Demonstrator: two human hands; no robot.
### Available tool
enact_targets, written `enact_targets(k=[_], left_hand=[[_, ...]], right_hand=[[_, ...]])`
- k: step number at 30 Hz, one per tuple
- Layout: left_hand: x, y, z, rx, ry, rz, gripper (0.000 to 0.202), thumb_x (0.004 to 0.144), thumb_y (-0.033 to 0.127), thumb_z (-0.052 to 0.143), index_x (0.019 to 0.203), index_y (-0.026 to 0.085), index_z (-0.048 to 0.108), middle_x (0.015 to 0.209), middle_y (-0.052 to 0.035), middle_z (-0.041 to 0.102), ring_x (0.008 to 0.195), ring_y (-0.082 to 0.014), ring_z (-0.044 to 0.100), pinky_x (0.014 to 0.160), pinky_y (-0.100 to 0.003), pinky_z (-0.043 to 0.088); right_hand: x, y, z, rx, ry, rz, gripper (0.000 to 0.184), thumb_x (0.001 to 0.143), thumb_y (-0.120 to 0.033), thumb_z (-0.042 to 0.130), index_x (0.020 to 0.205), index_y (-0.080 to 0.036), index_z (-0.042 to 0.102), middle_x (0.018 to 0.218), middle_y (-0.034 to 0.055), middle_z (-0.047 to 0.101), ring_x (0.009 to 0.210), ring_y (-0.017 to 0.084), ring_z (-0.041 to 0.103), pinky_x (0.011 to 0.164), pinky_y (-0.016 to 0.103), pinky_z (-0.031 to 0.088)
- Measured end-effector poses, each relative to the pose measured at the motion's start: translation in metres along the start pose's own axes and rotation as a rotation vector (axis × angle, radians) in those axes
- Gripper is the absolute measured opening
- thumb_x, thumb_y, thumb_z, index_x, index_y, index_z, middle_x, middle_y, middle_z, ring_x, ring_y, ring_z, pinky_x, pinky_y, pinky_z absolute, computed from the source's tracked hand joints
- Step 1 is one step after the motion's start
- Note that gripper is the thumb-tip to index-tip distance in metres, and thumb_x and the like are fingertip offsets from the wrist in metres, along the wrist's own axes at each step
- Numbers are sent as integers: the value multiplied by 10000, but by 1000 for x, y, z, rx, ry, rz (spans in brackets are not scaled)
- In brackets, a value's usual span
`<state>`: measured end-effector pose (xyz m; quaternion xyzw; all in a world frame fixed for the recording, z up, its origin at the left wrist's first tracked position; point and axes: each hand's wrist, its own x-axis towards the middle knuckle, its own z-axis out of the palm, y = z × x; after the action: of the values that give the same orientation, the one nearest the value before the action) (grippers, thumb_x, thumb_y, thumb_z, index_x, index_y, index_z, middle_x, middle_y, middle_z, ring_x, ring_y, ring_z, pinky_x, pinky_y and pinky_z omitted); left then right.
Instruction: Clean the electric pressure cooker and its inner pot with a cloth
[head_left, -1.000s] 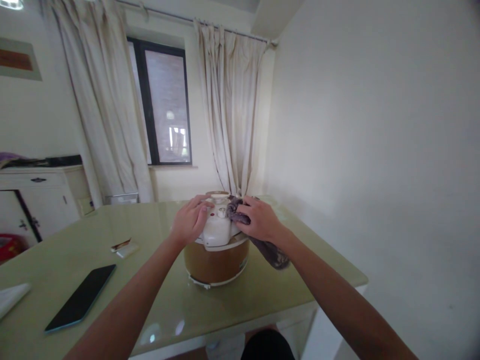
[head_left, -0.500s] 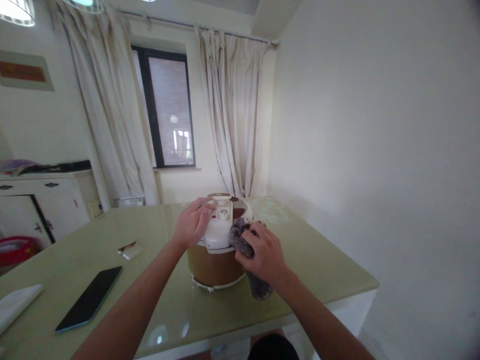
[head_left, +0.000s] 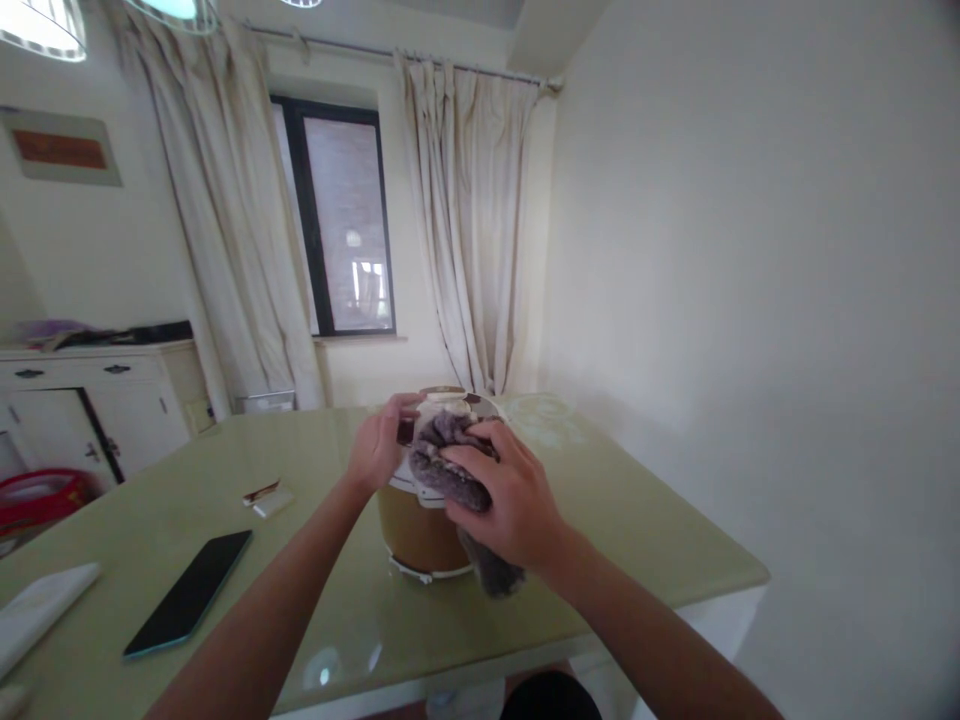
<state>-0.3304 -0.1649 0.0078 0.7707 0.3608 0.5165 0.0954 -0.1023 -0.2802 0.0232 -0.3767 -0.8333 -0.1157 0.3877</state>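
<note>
A rice cooker (head_left: 416,525) with a brown body and a white lid stands on the pale green glass table (head_left: 637,520). My left hand (head_left: 379,450) rests on the left side of the lid, fingers curled against it. My right hand (head_left: 502,495) presses a grey cloth (head_left: 450,470) onto the front of the lid, fingers closed over the cloth. One end of the cloth hangs down past the cooker's right side.
A black phone (head_left: 187,592) lies on the table at the left, with a small white item (head_left: 266,498) behind it and a white folded thing (head_left: 37,605) at the left edge. A white cabinet (head_left: 97,400), curtains and a window stand beyond the table. A bare wall is at the right.
My right hand has carried the cloth from the lid's right side round to its front and top. My left hand has stayed on the lid's left side.
</note>
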Motion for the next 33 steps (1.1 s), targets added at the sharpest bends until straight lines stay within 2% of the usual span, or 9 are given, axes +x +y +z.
enact_targets(k=[3, 6, 9, 12, 15, 18, 25, 28, 33], left_hand=[[3, -2, -3, -164, 15, -86, 710, 1055, 670, 142, 1326, 235, 633, 1300, -98, 748, 1200, -280, 699, 1008, -456, 563], [6, -4, -5, -278, 43, -195, 814, 1033, 708, 34, 1361, 233, 608, 1332, -96, 740, 1203, -265, 694, 1048, -466, 549], [8, -5, -4, -197, 19, -134, 762, 1050, 702, 111, 1403, 233, 596, 1401, -100, 704, 1303, -270, 639, 1170, -484, 458], [7, -4, -2, -27, 43, -23, 709, 1072, 665, 198, 1466, 199, 557, 1500, -134, 629, 1421, -283, 539, 1255, -515, 342], [6, -1, 0, 36, 58, -17, 725, 1079, 647, 190, 1510, 164, 517, 1554, -166, 576, 1462, -293, 501, 1258, -535, 326], [5, 0, 2, 27, 30, -63, 699, 1084, 636, 187, 1519, 190, 503, 1532, -153, 604, 1413, -289, 562, 1218, -534, 383], [5, 4, 1, 90, 3, -144, 701, 1070, 662, 153, 1462, 251, 564, 1307, -111, 751, 1212, -303, 702, 1071, -525, 493], [4, 7, 1, 125, 13, -142, 699, 1066, 672, 173, 1448, 260, 588, 1199, -101, 787, 1194, -315, 710, 1052, -517, 502], [4, 4, -1, 66, 11, -123, 662, 1072, 659, 191, 1415, 263, 596, 1353, -96, 732, 1204, -298, 710, 1037, -476, 518]], right_hand=[[42, -12, 10, -234, -148, -120, 325, 913, -442, 752, 1178, -255, 735, 1283, 121, 616, 1192, 326, 538, 1004, 491, 467], [83, -13, 27, -365, -215, -189, 214, 979, -358, 675, 1109, -211, 759, 1228, 146, 660, 1208, 327, 536, 996, 494, 460], [118, -6, 37, -412, -284, -103, 222, 995, -288, 625, 1118, -170, 768, 1200, 157, 695, 1172, 314, 595, 954, 451, 483], [142, 10, 34, -333, -357, 42, 345, 944, -380, 669, 1208, -175, 753, 1228, 155, 704, 1041, 283, 676, 834, 369, 503], [146, 35, 24, -148, -413, 123, 365, 890, -455, 691, 1117, -187, 788, 1088, 101, 755, 921, 226, 699, 731, 286, 462], [132, 63, 12, -21, -390, 153, 285, 886, -423, 681, 985, -191, 814, 873, 29, 755, 876, 189, 690, 705, 251, 421], [102, 93, -7, -110, -401, 317, 254, 876, -419, 718, 956, -205, 827, 906, 52, 776, 862, 216, 683, 702, 268, 424], [109, 88, -5, -160, -390, 207, 305, 913, -470, 692, 960, -200, 824, 949, 71, 771, 896, 231, 690, 718, 275, 435], [134, 57, 4, -236, -474, -69, 400, 958, -553, 639, 1049, -201, 807, 1136, 120, 738, 980, 261, 709, 775, 308, 472]])
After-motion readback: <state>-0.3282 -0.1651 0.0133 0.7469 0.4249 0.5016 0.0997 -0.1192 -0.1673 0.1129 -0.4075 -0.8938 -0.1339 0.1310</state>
